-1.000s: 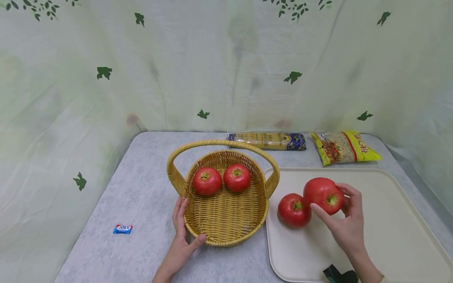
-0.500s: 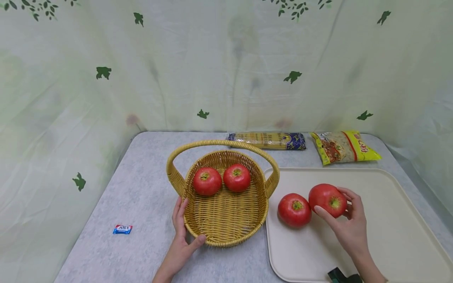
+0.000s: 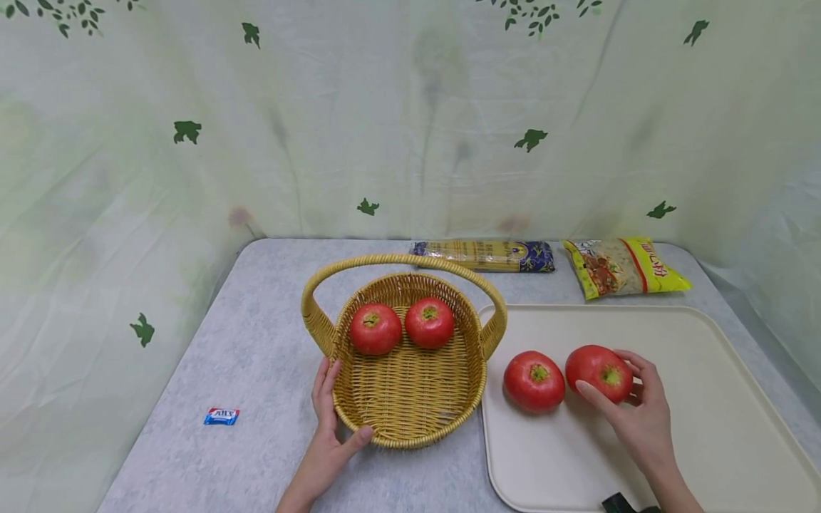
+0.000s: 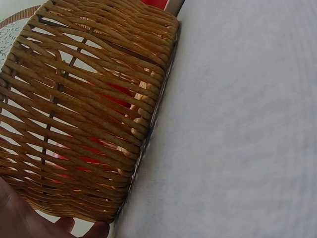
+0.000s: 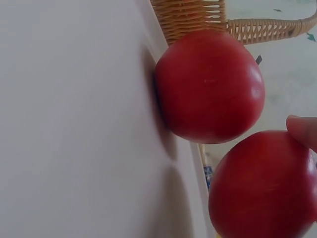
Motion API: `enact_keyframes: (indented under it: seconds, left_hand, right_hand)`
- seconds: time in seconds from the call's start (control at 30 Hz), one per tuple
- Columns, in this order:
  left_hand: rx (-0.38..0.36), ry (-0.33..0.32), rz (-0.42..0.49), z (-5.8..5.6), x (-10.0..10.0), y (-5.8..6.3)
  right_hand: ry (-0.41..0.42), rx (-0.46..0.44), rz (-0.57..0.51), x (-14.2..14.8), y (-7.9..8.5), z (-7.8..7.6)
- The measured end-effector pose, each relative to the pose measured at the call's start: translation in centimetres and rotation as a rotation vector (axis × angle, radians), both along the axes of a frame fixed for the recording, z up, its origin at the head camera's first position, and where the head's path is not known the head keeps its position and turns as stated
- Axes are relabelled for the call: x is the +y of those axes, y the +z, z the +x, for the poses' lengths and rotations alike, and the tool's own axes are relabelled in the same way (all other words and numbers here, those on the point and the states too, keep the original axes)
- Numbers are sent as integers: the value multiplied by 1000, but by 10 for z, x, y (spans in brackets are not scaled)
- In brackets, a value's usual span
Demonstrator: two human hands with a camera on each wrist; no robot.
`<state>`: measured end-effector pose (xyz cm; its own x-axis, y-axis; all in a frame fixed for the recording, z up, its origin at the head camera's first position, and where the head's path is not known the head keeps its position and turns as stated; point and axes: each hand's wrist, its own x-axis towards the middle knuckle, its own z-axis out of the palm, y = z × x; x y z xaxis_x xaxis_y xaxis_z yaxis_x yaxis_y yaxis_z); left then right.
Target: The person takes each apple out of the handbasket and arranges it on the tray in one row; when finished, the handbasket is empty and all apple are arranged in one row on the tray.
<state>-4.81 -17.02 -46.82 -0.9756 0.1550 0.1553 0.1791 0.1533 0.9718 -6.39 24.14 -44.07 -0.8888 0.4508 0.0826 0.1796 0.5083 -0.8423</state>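
A round wicker basket point(image 3: 410, 399) with a tall handle point(image 3: 404, 262) stands mid-table, holding two red apples, one on the left point(image 3: 375, 328) and one on the right point(image 3: 430, 323). My left hand point(image 3: 330, 445) holds its lower left side, fingers along the outer wall and thumb at the near rim; the left wrist view shows the woven wall point(image 4: 84, 99) close up. To the right, my right hand point(image 3: 641, 413) grips a red apple point(image 3: 596, 372) between thumb and fingers. In the right wrist view this apple point(image 5: 262, 188) hangs over the tray, beside another apple point(image 3: 534, 382) resting on it.
The beige tray point(image 3: 718, 399) takes up the right of the table. Behind it lie a pack of noodles point(image 3: 481, 255) and a yellow food bag point(image 3: 622, 268). A small blue-and-red wrapped sweet point(image 3: 221, 416) lies on the left. A dark object point(image 3: 618, 503) shows by the right wrist.
My right hand has moved right and nearer to me with its apple, away from the apple on the tray. The left hand and the basket have stayed put.
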Motion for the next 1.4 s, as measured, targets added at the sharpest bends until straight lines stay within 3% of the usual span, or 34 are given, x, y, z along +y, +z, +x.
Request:
enact_keyframes:
  seconds: [0.3, 0.63, 1.4]
  left_hand:
    - [-5, 4, -5, 1, 0, 0]
    - [-2, 11, -10, 1, 0, 0]
    - [-23, 9, -19, 0, 0, 1]
  right_hand:
    - [7, -105, 24, 4, -4, 1]
    - [39, -165, 54, 8, -7, 2]
    - [133, -138, 117, 12, -7, -7]
